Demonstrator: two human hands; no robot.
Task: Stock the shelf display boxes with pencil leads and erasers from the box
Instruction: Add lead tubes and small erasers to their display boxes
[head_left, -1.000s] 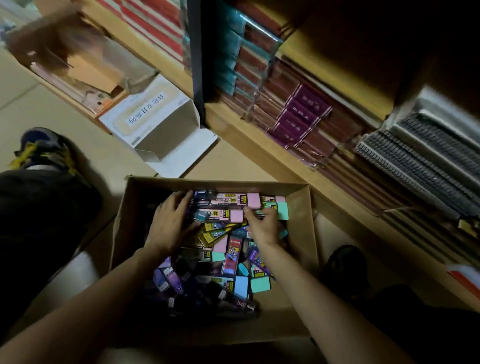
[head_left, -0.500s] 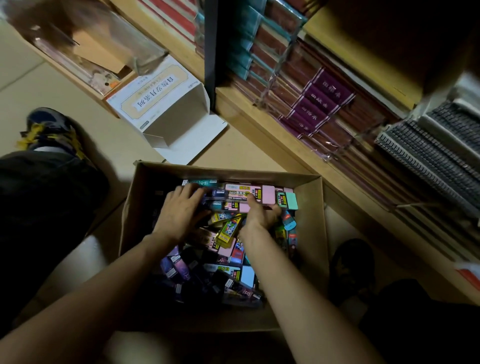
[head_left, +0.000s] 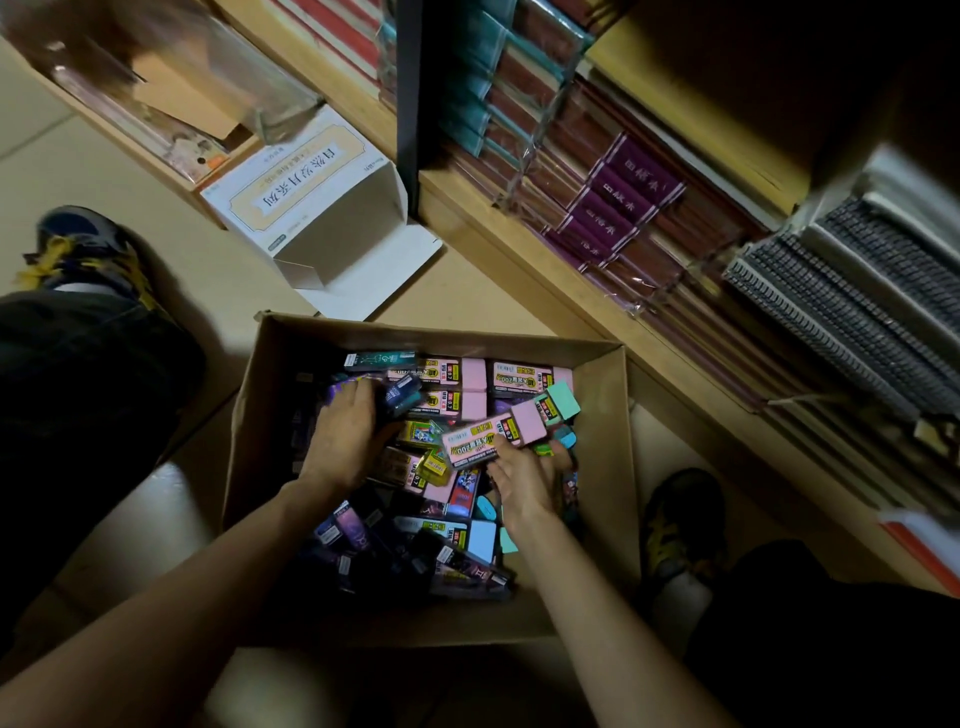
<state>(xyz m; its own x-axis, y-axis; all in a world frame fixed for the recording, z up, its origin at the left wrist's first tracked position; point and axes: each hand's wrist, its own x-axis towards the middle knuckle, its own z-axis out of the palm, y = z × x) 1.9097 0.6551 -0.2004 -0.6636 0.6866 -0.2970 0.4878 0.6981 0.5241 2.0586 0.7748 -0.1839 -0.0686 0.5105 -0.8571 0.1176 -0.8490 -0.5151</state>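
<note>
Cardboard box (head_left: 609, 467) holds jumbled colourful packs (head_left: 498, 439); white carton (head_left: 291, 192) beside lies open.

Light: dim all over; the floor (head_left: 52, 156) and the white box (head_left: 311, 208) at the top left are brightest.
Dark: the bottom and the top right corner are almost black.
Shade: the near end of the box (head_left: 608, 415) is so dark its packs (head_left: 363, 540) are hard to see.
Blur: the top left corner is smeared; the left hand (head_left: 343, 441) looks soft.
Clear: the pink pack (head_left: 493, 436) shows best.
Edges: the shelf (head_left: 519, 254) lines lean and bend.
</note>
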